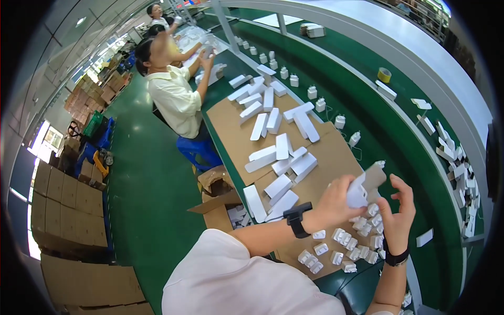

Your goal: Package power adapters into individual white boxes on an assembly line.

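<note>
My left hand is closed around a small white carton, whose raised end flap shows a grey-brown side. Just right of that carton, my right hand has its thumb and curved fingers apart, and nothing shows between them. Below both hands, several white plug adapters lie in loose groups on a cardboard sheet. Farther up the same sheet, several white cartons are scattered, some leaning on one another. The inside of the held carton is hidden from me.
White chargers stand in a row on the green conveyor belt to the right. A shelf beyond bears yellow tape and jumbled white cartons. Co-workers sit at the far left, one near a blue stool. An open cardboard box stands beside the table.
</note>
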{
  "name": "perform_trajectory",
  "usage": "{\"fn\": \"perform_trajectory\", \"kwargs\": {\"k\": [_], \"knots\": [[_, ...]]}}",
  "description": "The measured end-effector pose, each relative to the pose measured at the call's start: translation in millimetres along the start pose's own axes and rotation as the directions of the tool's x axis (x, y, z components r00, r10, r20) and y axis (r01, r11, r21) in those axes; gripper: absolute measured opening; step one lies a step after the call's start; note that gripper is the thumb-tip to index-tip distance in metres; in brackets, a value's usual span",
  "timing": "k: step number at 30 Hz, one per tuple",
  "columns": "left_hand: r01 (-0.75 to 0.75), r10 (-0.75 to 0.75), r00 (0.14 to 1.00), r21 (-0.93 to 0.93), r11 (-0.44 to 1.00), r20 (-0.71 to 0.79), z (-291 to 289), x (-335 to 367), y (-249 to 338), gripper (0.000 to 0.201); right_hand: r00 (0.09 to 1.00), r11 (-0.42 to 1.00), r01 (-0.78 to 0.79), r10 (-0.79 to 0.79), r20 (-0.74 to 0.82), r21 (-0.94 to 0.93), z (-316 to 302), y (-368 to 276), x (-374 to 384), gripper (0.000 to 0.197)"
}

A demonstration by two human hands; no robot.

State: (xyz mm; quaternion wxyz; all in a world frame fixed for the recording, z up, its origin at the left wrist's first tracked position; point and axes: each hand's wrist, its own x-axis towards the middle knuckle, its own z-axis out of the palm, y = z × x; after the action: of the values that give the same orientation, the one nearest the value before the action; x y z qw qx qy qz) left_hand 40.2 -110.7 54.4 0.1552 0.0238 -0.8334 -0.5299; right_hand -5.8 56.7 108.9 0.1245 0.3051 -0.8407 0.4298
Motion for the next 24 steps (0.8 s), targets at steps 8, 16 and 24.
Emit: {"fn": "perform_trajectory", "kwargs": {"k": [8, 16, 24], "knots": [[-0.33, 0.266, 0.931, 0.265, 0.906, 0.25, -9.9, 60.7, -42.7, 0.063, 0.947, 0.947, -0.313, 0.307, 0.092, 0.063, 3.6, 99.3, 6.7, 0.039], [-0.179, -0.089, 0.944, 0.718, 0.672, 0.318, -61.6, 104.8, -178.2, 0.053, 0.249, 0.221, -0.958, 0.958, 0.144, 0.183, -67.9, 322.0, -41.7, 0.066], [-0.114, -0.378, 0.881, 0.902, 0.416, 0.285, -21.6, 111.1, -196.2, 0.064, 0.843, 0.881, -0.414, 0.466, 0.267, -0.23, 37.2, 303.9, 35.1, 0.076]]}}
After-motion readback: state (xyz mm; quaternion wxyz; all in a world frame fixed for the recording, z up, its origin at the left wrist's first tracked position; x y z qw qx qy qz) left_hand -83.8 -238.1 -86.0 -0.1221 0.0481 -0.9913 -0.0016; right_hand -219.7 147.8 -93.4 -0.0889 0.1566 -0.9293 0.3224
